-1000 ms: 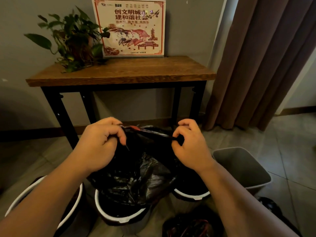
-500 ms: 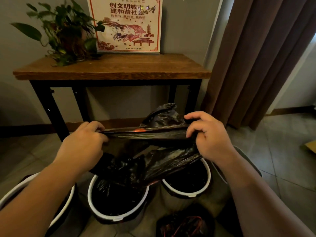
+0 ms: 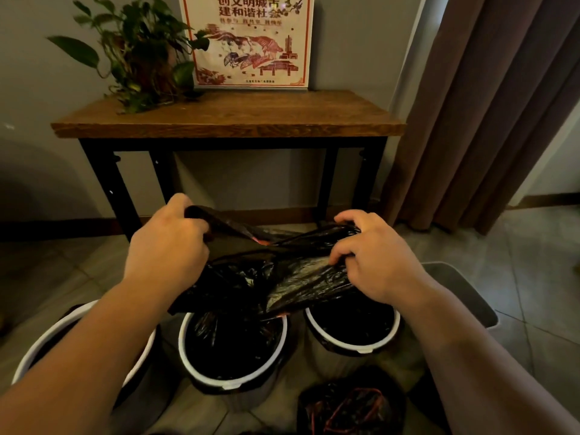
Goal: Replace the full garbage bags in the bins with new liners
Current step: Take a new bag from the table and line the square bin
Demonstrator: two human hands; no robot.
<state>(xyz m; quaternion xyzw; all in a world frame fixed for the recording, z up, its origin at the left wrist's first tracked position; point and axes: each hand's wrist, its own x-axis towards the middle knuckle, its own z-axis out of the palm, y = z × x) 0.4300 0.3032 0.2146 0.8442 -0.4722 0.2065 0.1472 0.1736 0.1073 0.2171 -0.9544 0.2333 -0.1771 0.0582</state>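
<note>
The left hand [image 3: 166,246] and the right hand [image 3: 376,262] each grip an edge of a black garbage bag [image 3: 276,274], fingers curled tight into the plastic; the bag hangs stretched between them above the middle white-rimmed bin [image 3: 232,379], its lower part dipping inside. Another lined bin [image 3: 354,346] stands just right; a tied black bag [image 3: 351,403] lies on the floor in front.

Left hand [image 3: 166,246] and right hand [image 3: 376,259] grip a black liner [image 3: 276,274] above the middle white-rimmed bin [image 3: 188,359].
</note>
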